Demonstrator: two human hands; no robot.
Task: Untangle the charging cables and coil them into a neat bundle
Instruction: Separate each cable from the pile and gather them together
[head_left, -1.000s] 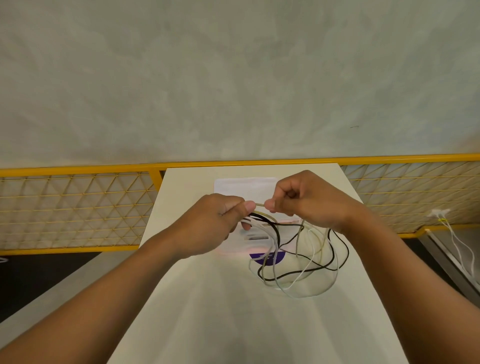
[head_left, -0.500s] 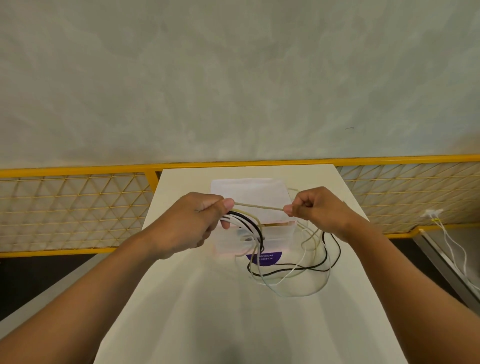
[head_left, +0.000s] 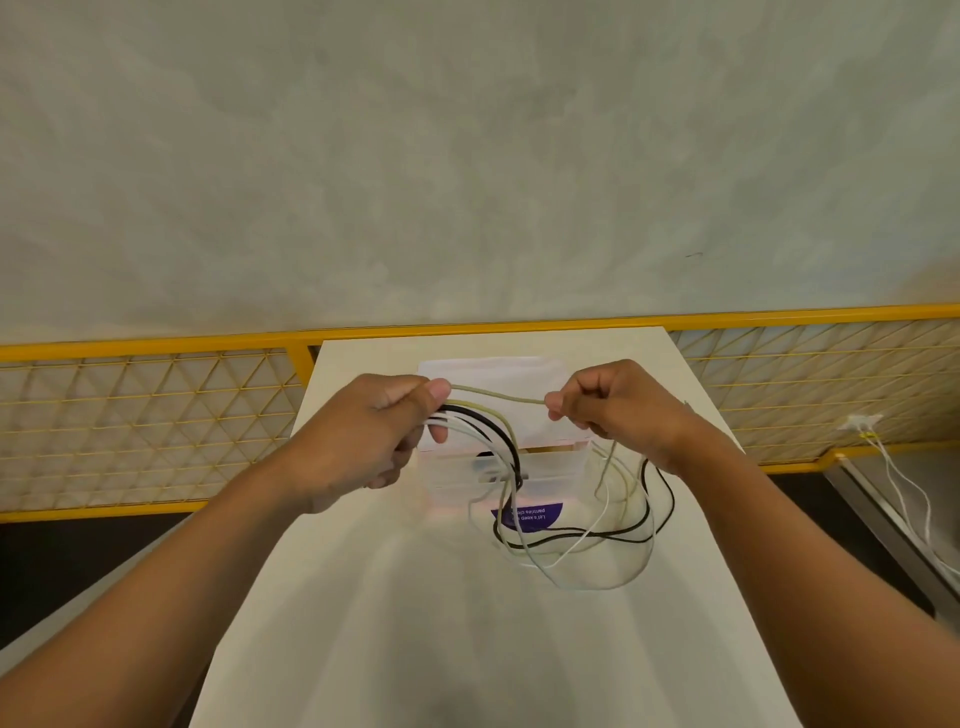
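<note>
Above the white table (head_left: 467, 649), my left hand (head_left: 363, 441) grips a bunch of cables: a black cable (head_left: 498, 436), white cables (head_left: 587, 582) and a beige cable (head_left: 493, 397). My right hand (head_left: 618, 410) pinches the beige cable further along, so a short length stretches between the two hands. The loose loops hang down to the right and lie tangled on the table under my right wrist.
A clear plastic box (head_left: 498, 467) with a purple label (head_left: 527, 517) stands on the table behind the loops. A yellow mesh railing (head_left: 145, 415) runs across the back. At the right a white cord (head_left: 904, 483) hangs over a metal ledge.
My hands have drawn apart. The beige length between them has grown from a tiny gap to a hand's width, and my left hand moved left.
</note>
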